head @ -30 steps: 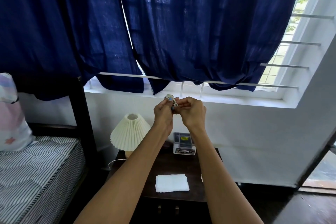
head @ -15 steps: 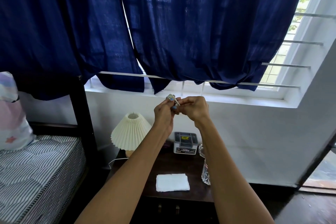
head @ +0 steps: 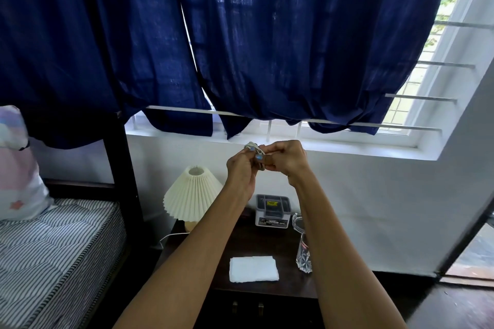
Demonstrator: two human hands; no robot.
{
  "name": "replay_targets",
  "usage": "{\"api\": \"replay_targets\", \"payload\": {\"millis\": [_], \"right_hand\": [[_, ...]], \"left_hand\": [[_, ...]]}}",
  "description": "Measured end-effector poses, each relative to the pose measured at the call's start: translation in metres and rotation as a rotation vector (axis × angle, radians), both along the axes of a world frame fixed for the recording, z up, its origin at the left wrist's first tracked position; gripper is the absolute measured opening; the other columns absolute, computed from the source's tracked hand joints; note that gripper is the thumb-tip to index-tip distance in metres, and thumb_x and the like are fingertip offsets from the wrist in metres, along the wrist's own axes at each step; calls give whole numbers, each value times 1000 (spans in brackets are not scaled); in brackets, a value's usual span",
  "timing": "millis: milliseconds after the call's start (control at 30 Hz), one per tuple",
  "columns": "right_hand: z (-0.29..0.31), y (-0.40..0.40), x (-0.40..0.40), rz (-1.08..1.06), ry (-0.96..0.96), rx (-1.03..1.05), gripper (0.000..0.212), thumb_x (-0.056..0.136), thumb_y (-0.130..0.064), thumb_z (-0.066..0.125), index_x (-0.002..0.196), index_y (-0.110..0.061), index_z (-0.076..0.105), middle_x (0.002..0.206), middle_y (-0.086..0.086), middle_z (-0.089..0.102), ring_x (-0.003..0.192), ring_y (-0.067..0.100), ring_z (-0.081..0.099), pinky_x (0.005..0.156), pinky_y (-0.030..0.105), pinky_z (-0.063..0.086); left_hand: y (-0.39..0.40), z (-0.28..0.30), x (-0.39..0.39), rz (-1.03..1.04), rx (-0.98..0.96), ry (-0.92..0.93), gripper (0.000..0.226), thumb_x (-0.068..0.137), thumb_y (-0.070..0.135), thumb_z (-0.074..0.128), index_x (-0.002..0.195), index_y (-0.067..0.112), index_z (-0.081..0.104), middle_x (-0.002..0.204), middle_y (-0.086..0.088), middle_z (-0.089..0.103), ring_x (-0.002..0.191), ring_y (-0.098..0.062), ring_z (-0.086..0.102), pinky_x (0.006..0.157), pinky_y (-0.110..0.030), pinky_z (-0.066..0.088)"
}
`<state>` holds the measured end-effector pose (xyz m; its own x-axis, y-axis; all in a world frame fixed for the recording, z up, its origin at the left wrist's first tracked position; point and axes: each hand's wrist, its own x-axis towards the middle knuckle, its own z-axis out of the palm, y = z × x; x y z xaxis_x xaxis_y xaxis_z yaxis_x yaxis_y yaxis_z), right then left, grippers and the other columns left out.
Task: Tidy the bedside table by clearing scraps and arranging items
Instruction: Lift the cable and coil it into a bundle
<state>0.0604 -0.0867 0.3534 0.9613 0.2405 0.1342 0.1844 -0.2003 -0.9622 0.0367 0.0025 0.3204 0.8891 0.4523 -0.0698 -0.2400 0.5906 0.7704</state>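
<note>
Because both hands are raised well above the dark wooden bedside table (head: 267, 243) and bunched together over one small thing, the likeliest slip is a drop; the pale coiled cord or thin cable (head: 252, 147), which is what it appears to be though it is too small to name surely, sits pinched between the left hand (head: 242, 168) and the right hand (head: 287, 159), and if either loosens, a loop could spring free and fall; directly below stand a clear cut-glass tumbler (head: 304, 254), a small grey and white box with a yellow label (head: 272, 210) and a cream pleated lamp (head: 193, 195), so a careless descent of the right forearm, which passes just beside the glass, could tip it over; the left hand is closed around the lower part of the bundle, thumb pressed on it; the right hand is curled tight against it from the other side, fingers folded in, touching the left; the bundle pokes out just above the left knuckles; a folded white cloth (head: 253, 269) lies flat near the table's front edge, well apart from the hands.
</note>
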Motion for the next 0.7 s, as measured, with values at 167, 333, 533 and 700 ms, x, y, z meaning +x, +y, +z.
{"api": "replay_targets", "payload": {"millis": [167, 333, 533, 700], "right_hand": [[-3, 1, 2, -54, -16, -41, 16, 71, 0, 79, 64, -12, 69, 79, 16, 71, 73, 28, 70, 69, 36, 61], [-4, 1, 3, -85, -29, -54, 23, 71, 1, 77, 59, -16, 69, 79, 15, 73, 73, 30, 73, 69, 41, 61], [-1, 2, 0, -72, -3, -13, 21, 74, 6, 71, 63, -11, 68, 88, 19, 72, 78, 32, 71, 70, 43, 61], [4, 1, 0, -15, 72, -8, 15, 76, 11, 63, 79, -4, 67, 83, 15, 69, 76, 25, 67, 66, 38, 60]], "left_hand": [[-3, 0, 0, 16, 28, 8, 19, 92, -2, 46, 96, -1, 65, 87, -12, 63, 78, -19, 58, 72, -25, 49], [-3, -2, 2, 13, -15, 25, 25, 91, -1, 47, 111, -6, 61, 92, -14, 63, 77, -17, 59, 73, -25, 51], [-4, 3, 0, 2, 30, 11, 18, 90, -1, 48, 83, 3, 64, 82, -12, 60, 74, -17, 55, 67, -25, 47], [-3, 8, -1, -14, 86, -8, 18, 90, -5, 46, 90, -3, 64, 74, -11, 58, 65, -16, 51, 61, -24, 43]]}}
